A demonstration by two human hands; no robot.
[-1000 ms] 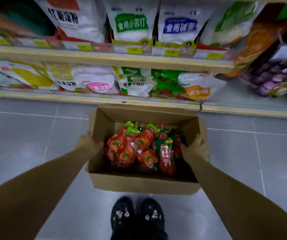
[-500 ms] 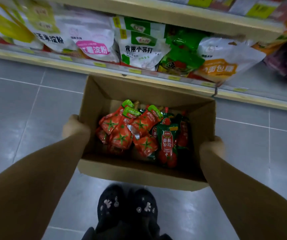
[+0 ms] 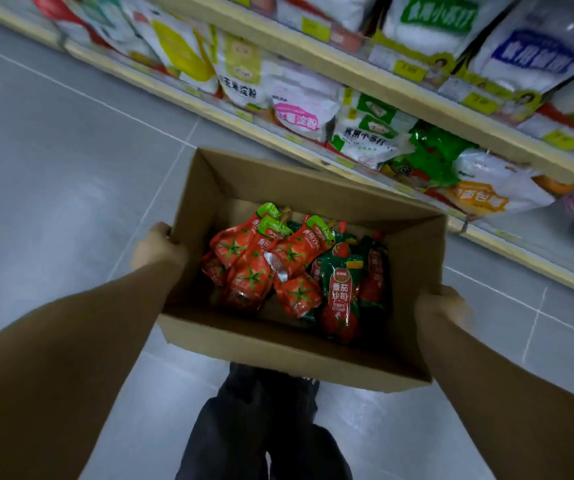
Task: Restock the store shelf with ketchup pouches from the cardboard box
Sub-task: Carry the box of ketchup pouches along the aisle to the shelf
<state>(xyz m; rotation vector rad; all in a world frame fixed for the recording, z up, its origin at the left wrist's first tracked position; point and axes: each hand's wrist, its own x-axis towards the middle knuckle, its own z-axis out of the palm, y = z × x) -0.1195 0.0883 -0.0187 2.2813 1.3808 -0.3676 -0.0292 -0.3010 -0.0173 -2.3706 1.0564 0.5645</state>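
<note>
**Both hands on the box, nothing shelved yet**

Left hand (image 3: pixel 155 245) grips the left wall of the cardboard box (image 3: pixel 278 344) near its far corner. Right hand (image 3: pixel 443 311) grips the right wall near the near corner. Both are full, with no free hand. We can't tell exactly how the fingers lie, since they're blurred and partly behind the card.

Store shelf (image 3: pixel 344 162) runs diagonally across the top right. Its two tiers are packed with white and green bagged goods (image 3: pixel 372 136). We see no ketchup facing or gap from this angle.

The box sits between us and the shelf, flaps open, apparently held up over our legs (image 3: pixel 261 427), above the grey tile floor (image 3: pixel 53 168).

Ketchup pouches are all in the box. The red ones (image 3: pixel 244 268) are heaped on the left. The green-and-red ones (image 3: pixel 342 292) stand on the right, against the red heap.

Step, as we read it: carrying or positioning the box, before unloading.

Next move needs:
- the box set down near the shelf, so a hand comes free
- the ketchup slot found
- one pouch pulled from the top of the heap. They're slick and overlapping, so we'd expect slipping.
</note>
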